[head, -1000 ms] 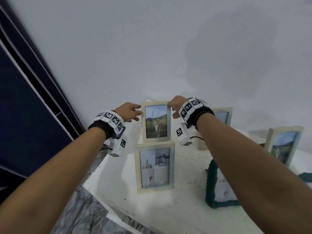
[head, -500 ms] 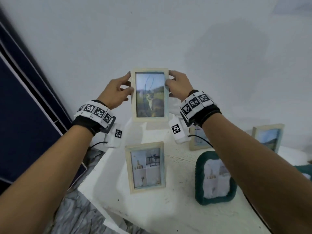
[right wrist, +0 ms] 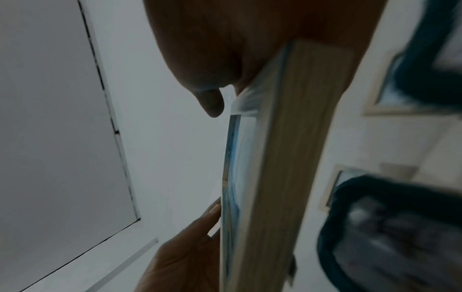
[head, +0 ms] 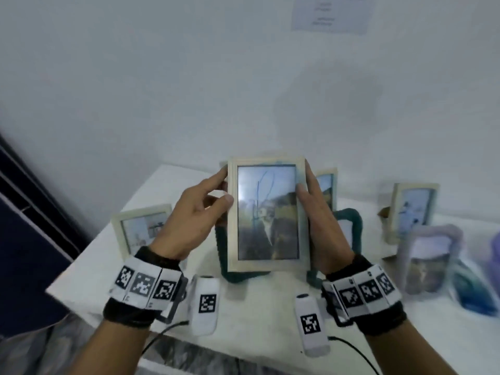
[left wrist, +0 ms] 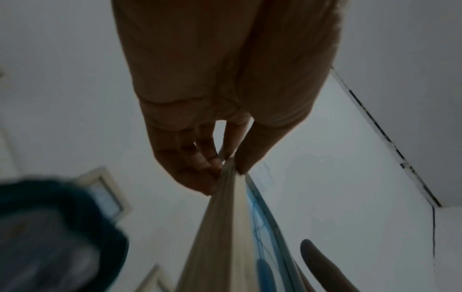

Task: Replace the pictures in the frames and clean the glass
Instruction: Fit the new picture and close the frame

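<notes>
I hold a light wooden picture frame (head: 267,215) upright over the white table (head: 257,304), its glass facing me. Behind the glass is a cat photo, and a blue scribble marks the glass. My left hand (head: 224,186) pinches the frame's left edge, thumb on the front and fingers behind. My right hand (head: 304,180) grips the right edge, thumb on the glass near the top. In the left wrist view the fingers (left wrist: 212,170) pinch the frame's edge (left wrist: 225,237). In the right wrist view the thumb (right wrist: 210,100) lies in front of the frame (right wrist: 295,158).
Several other frames stand on the table: a wooden one (head: 140,228) at the left, a teal one (head: 349,220) right behind the held frame, a wooden one (head: 411,209) and a lilac one (head: 430,261) at the right. A dark blue panel (head: 27,212) borders the left.
Both hands took the cat frame from the back of the table, lifted it, then brought it closer to me and lower, in front of the teal frame.
</notes>
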Demonstrator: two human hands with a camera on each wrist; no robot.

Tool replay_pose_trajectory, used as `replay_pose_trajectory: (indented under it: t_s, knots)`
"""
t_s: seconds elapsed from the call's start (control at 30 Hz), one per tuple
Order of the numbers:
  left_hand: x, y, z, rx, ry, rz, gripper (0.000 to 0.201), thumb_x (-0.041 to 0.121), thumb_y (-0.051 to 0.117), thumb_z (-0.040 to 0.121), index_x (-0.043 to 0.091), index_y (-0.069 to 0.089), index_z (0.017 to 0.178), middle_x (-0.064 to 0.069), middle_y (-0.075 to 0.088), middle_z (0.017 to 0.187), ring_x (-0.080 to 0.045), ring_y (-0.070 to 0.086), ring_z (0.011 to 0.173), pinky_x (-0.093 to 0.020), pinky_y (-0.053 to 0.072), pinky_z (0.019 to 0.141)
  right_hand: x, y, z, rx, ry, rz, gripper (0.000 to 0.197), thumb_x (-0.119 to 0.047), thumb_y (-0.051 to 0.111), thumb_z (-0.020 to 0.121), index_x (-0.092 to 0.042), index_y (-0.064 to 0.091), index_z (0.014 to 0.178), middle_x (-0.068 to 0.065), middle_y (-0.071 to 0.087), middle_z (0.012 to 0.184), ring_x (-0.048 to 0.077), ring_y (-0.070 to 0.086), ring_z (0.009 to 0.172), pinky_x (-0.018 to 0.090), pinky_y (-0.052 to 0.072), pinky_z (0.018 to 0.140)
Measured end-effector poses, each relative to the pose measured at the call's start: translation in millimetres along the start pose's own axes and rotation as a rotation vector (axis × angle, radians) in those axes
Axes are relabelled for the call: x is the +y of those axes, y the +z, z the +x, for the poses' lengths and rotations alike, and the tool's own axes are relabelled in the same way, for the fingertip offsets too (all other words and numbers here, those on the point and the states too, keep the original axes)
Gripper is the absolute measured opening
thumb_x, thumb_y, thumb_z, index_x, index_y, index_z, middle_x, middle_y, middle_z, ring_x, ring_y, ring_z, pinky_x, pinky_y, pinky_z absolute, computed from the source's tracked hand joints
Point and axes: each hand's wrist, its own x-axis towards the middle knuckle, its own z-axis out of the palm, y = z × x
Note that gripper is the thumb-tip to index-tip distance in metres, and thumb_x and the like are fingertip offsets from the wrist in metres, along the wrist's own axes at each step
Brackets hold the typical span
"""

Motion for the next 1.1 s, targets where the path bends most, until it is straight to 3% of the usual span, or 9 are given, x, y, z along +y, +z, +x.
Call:
replay_pose_trajectory:
  t_s: [0.17, 0.33, 0.4, 0.47, 0.57, 0.67, 0.8, 0.93, 1.1]
  knots:
    - [-21.8, 115.9, -44.1, 0.025, -0.028, 0.007, 0.055, 0.032, 0.067, 0.092, 0.029, 0.047, 0.142, 0.02, 0.064, 0.108, -0.006, 0.063, 0.095, -0.026, 0.054, 0.08, 14.6, -78.7, -88.8, 0.203, 0.015, 0.005, 0.048, -0.045, 0.047, 0.098, -0.045, 0.033, 0.144, -0.01, 0.045, 0.145, 0.017, 0.046, 0.132, 0.052, 0.041, 0.106]
    - [-20.3, 224.5, -91.3, -0.107, -0.061, 0.055, 0.072, 0.072, 0.071, 0.069, 0.074, 0.029, 0.126, 0.03, 0.048, 0.132, 0.008, 0.047, 0.122, -0.022, 0.046, 0.097, 18.6, -131.3, -157.4, 0.4, 0.013, -0.112, 0.037, -0.048, 0.046, 0.097, -0.027, 0.048, 0.127, -0.003, 0.059, 0.124, 0.017, 0.056, 0.12, 0.045, 0.049, 0.097]
    - [-25.9, 261.7, -104.2, -0.145, -0.087, 0.037, 0.105, 0.077, 0.075, 0.061, 0.056, 0.017, 0.147, 0.025, 0.032, 0.151, 0.001, 0.032, 0.14, -0.033, 0.039, 0.111, 19.0, -147.2, -179.1, 0.374, 0.057, -0.072, 0.049, -0.059, 0.047, 0.092, -0.027, 0.047, 0.129, 0.002, 0.057, 0.129, 0.022, 0.054, 0.122, 0.052, 0.046, 0.099]
    - [-23.2, 291.7, -112.4, -0.142, -0.144, -0.034, 0.125, 0.081, 0.075, 0.053, 0.049, 0.006, 0.151, 0.033, 0.019, 0.153, 0.013, 0.02, 0.141, -0.021, 0.031, 0.113, 17.2, -160.3, -197.0, 0.341, 0.13, 0.036, 0.049, -0.059, 0.042, 0.094, -0.03, 0.046, 0.134, 0.012, 0.058, 0.129, 0.029, 0.057, 0.12, 0.056, 0.045, 0.098]
    - [-9.7, 319.8, -122.0, -0.129, -0.14, -0.196, 0.107, 0.061, 0.083, 0.061, 0.056, 0.012, 0.14, 0.045, 0.029, 0.137, 0.023, 0.031, 0.128, -0.009, 0.038, 0.102, 11.4, -174.4, -215.3, 0.359, 0.226, 0.195, 0.04, -0.051, 0.036, 0.1, -0.029, 0.053, 0.129, 0.026, 0.06, 0.12, 0.038, 0.061, 0.111, 0.061, 0.044, 0.098]
    - [-2.8, 330.7, -132.1, -0.175, -0.132, -0.228, 0.106, 0.031, 0.081, 0.067, 0.046, 0.01, 0.145, 0.034, 0.035, 0.138, 0.028, 0.038, 0.119, -0.004, 0.042, 0.09, 10.2, -185.0, -223.7, 0.4, 0.273, 0.258, 0.044, -0.052, 0.041, 0.097, -0.028, 0.052, 0.132, 0.02, 0.062, 0.122, 0.037, 0.062, 0.11, 0.06, 0.047, 0.095]
    - [-10.0, 332.6, -138.2, -0.308, -0.144, -0.239, 0.115, 0.04, 0.087, 0.07, 0.042, 0.008, 0.153, 0.017, 0.031, 0.153, 0.016, 0.04, 0.128, -0.011, 0.044, 0.094, 10.2, -196.6, -229.5, 0.34, 0.319, 0.263, 0.05, -0.058, 0.043, 0.094, -0.029, 0.051, 0.135, 0.015, 0.065, 0.121, 0.043, 0.058, 0.113, 0.064, 0.045, 0.095]
    - [-17.9, 324.6, -138.8, -0.322, -0.133, -0.266, 0.113, 0.058, 0.085, 0.06, 0.04, 0.021, 0.151, 0.014, 0.04, 0.152, -0.005, 0.038, 0.14, -0.041, 0.041, 0.11, 5.8, -205.6, -235.4, 0.438, 0.292, 0.203, 0.042, -0.049, 0.041, 0.097, -0.022, 0.057, 0.125, 0.014, 0.069, 0.104, 0.028, 0.059, 0.081, 0.038, 0.054, 0.068]
    - [-37.5, 311.8, -135.5, -0.096, -0.166, -0.337, 0.056, 0.038, 0.079, 0.076, 0.021, 0.058, 0.124, 0.002, 0.068, 0.117, -0.018, 0.067, 0.098, -0.038, 0.056, 0.084, 13.5, -229.2, -247.3, 0.58, 0.22, -0.011, 0.025, -0.033, 0.046, 0.1, -0.019, 0.065, 0.109, 0.011, 0.067, 0.092, 0.021, 0.062, 0.082, 0.035, 0.052, 0.073]
